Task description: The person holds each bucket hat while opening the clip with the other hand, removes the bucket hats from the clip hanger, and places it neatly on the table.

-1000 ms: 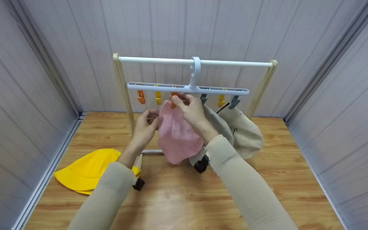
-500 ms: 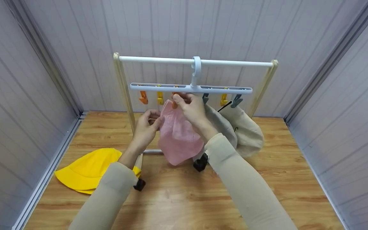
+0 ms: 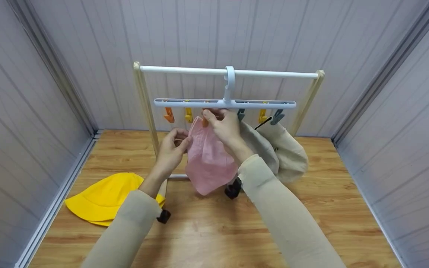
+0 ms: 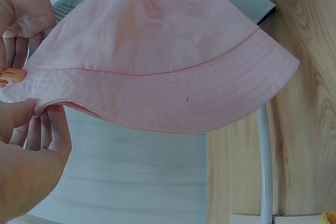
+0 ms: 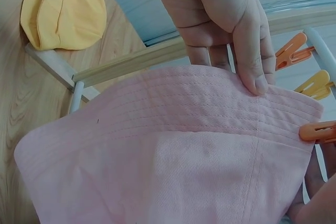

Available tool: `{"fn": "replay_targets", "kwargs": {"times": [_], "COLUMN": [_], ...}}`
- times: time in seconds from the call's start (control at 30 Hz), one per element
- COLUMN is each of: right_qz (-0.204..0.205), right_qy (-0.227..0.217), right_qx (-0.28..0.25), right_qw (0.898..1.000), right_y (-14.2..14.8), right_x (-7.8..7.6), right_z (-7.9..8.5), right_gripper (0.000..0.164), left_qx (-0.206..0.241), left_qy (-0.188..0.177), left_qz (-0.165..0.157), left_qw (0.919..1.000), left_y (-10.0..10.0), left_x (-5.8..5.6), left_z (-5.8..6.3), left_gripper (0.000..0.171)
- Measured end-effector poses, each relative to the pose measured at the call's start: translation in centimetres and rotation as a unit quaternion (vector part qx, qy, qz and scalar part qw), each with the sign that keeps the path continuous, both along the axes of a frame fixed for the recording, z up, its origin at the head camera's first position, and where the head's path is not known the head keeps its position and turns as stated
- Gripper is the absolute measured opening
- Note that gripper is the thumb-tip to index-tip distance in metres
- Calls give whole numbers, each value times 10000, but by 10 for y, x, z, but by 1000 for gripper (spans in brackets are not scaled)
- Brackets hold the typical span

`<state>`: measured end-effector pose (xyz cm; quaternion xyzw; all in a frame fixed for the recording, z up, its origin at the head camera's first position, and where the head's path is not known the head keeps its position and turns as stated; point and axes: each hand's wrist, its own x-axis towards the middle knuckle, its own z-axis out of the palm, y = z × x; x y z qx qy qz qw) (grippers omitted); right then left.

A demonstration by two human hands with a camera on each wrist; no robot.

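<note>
A pink bucket hat [image 3: 210,167] hangs from an orange clothespin [image 5: 318,131], which bites its brim edge in both wrist views. My left hand [image 3: 171,149] pinches the brim between thumb and fingers, just left of that clothespin. My right hand [image 3: 226,128] pinches the orange clothespin's upper end, thumb in front; its other fingers are partly hidden behind. The clothespin belongs to a pale blue clip hanger [image 3: 188,104]. To the right, a grey hat [image 3: 260,147] and a beige hat [image 3: 292,156] hang from grey clothespins.
The hanger hooks over the white rail [image 3: 274,74] of a small wooden-sided rack. A yellow hat [image 3: 102,197] lies on the wood-look floor at left, partly behind my left sleeve. Other orange and yellow clothespins [image 3: 188,115] hang along the bar. Panelled walls stand around.
The hanger and its clothespins have shifted slightly right, and the pink hat has moved a little with them. Both hands keep their grip, with my left hand a touch further right.
</note>
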<state>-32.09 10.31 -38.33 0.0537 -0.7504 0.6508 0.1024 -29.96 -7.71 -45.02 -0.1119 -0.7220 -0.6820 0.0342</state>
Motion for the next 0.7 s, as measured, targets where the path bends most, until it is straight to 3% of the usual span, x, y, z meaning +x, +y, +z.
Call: {"fn": "replay_targets", "kwargs": {"times": [0.7], "right_qz": [-177], "right_qy": [75], "right_qx": [-38], "right_qw": [9998], "right_y": [-5], "right_x": [5], "right_z": [-3], "right_gripper": [21], "left_qx": [-10], "left_qy": [182], "left_qz": [13], "left_qw": [9998], "left_y": [-2], "left_x": [5], "left_z": [-6], "left_gripper": [17]}}
